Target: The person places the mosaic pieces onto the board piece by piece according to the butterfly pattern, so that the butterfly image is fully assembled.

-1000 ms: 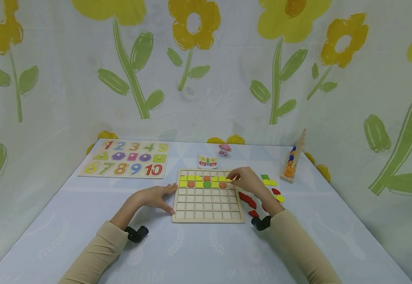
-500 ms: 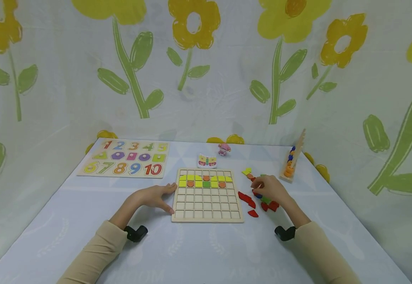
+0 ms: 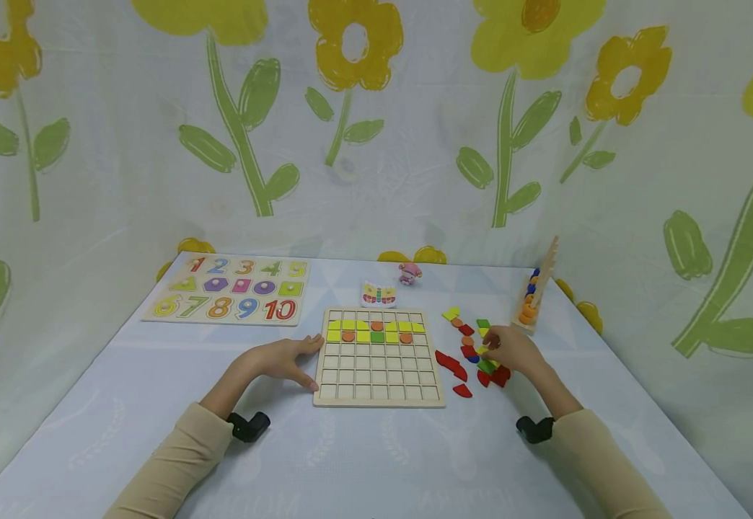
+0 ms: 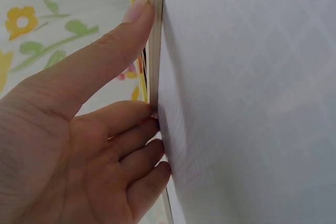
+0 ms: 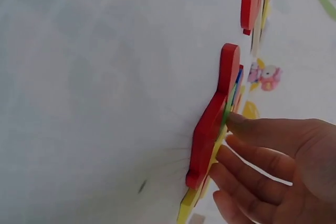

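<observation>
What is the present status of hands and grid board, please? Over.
Left hand touching wooden grid board, left side. Right hand at loose coloured pieces, grip unclear. Board's lower rows bare. Red pieces between right hand and board.

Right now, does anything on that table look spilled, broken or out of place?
Nothing looks broken or spilled. Only the loose pieces right of the grid board stand out: they lie scattered at odd angles, unlike the two neat rows inside it.

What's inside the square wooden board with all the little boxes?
Inside the square wooden board, two rows hold flat yellow pieces, orange round pieces and one green square piece. Whatever is under them is hidden.
</observation>
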`<state>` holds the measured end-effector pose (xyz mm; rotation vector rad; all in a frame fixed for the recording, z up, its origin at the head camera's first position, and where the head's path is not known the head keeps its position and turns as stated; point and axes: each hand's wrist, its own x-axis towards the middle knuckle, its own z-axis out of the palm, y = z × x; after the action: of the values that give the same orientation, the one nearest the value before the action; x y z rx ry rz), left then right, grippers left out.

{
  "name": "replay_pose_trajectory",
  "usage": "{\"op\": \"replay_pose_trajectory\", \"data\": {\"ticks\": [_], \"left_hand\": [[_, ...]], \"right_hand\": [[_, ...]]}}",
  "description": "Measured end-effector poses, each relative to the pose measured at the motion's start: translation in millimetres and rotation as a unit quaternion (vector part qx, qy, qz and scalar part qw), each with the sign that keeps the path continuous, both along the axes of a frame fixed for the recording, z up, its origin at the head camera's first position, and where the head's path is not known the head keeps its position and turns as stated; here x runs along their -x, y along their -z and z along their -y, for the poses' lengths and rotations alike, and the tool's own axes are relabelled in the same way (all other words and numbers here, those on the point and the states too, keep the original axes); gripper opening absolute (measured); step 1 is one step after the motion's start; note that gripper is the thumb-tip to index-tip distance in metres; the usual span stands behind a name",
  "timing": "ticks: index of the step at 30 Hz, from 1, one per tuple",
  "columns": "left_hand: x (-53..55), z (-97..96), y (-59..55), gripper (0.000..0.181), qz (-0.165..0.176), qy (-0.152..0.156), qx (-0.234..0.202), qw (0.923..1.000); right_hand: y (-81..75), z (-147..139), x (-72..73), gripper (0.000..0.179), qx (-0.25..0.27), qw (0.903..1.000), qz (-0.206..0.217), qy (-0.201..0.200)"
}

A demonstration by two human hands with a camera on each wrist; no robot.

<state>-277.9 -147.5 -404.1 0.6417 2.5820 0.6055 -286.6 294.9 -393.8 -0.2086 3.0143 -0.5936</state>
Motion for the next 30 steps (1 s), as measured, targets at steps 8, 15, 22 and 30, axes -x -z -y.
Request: {"op": "replay_pose_trajectory", "data": {"ticks": [8, 15, 22, 30], "left_hand": [[0.3, -0.2, 0.2, 0.099, -0.004, 0.0, 0.002, 1.0], [0.6, -0.4, 0.3, 0.1, 0.001, -0.005, 0.002, 1.0], [0.5, -0.1, 0.8, 0.099, -0.001, 0.0, 0.002, 1.0], [-0.3, -0.1, 0.5, 0.098, -0.002, 0.001, -0.001, 1.0]], "right_hand": [[-0.2, 0.7, 1.5, 0.023, 0.002, 1.0, -0.008, -0.004], [-2.3, 5.6, 1.9, 0.017, 0.017, 0.9997, -0.016, -0.009], [-8.8, 12.1, 1.3, 0.007, 0.036, 0.9975, -0.052, -0.031], [-11.8, 35.1, 5.7, 0.006, 0.074, 0.9917, -0.076, -0.072]]}}
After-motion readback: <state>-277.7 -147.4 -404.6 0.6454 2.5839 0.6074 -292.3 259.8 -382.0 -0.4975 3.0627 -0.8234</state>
